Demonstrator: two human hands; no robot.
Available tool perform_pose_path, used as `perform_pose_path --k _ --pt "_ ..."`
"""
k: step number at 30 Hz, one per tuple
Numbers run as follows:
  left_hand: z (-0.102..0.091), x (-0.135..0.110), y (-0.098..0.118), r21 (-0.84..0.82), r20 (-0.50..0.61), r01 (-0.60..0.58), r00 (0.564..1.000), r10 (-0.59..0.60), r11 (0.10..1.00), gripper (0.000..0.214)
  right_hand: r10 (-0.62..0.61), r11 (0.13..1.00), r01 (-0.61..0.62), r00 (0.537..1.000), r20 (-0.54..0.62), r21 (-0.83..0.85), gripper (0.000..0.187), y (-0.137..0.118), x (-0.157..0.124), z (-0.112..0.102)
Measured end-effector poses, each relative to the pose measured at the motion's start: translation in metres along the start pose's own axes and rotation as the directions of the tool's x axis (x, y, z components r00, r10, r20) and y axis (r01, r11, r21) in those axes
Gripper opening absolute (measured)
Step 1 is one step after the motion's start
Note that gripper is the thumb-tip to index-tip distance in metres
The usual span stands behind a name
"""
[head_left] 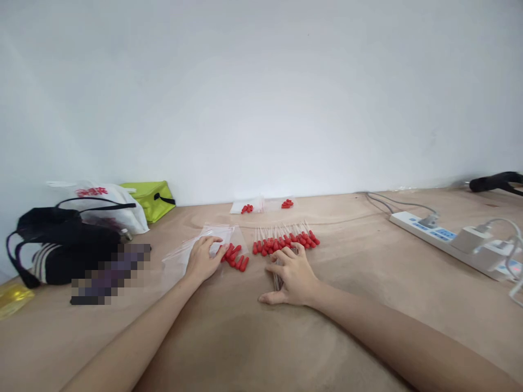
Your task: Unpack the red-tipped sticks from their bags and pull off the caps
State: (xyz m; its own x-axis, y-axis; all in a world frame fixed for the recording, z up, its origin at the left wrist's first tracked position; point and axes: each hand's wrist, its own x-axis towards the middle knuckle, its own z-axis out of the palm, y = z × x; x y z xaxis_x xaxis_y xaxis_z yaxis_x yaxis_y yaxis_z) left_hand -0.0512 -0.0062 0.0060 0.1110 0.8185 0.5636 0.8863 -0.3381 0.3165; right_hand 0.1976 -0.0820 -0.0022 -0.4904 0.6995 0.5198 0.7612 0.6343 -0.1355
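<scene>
A person's two hands work among red-bulbed droppers laid in a row on a wooden surface. The right hand lies open and palm down just in front of the row, fingertips touching the bulbs and a few thin tubes showing under the palm. Left of the row, the left hand rests with curled fingers on a clear bag; whether it pinches the film cannot be told. A small heap of loose red bulbs sits between the bag and the row.

The droppers lie side by side with their long axes running away from the person, bulbs nearest and tubes pointing at the wall. They look light, with soft, grippy bulbs and slim, probably brittle tubes, so the bulb end seems the safer hold.

Behind the row lie two small bags; well to its right, a power strip; well to its left, a black bag.
</scene>
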Motion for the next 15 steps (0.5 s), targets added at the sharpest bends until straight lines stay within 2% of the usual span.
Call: perform_pose_path --k 8,12,15 --pt "0.001 -0.005 0.004 0.121 -0.158 -0.152 0.973 0.170 0.981 0.024 -0.043 0.997 0.039 0.997 0.063 0.064 0.054 0.002 -0.006 -0.005" --pt "-0.003 -0.011 0.017 0.153 -0.164 -0.274 0.940 0.298 0.949 0.021 -0.072 0.988 0.056 0.992 0.107 0.144 0.042 0.002 -0.012 -0.008" --pt "-0.007 -0.015 0.029 0.144 -0.136 -0.369 0.911 0.388 0.918 0.019 -0.092 0.969 0.055 0.985 0.146 0.240 0.041 0.008 -0.016 -0.008"
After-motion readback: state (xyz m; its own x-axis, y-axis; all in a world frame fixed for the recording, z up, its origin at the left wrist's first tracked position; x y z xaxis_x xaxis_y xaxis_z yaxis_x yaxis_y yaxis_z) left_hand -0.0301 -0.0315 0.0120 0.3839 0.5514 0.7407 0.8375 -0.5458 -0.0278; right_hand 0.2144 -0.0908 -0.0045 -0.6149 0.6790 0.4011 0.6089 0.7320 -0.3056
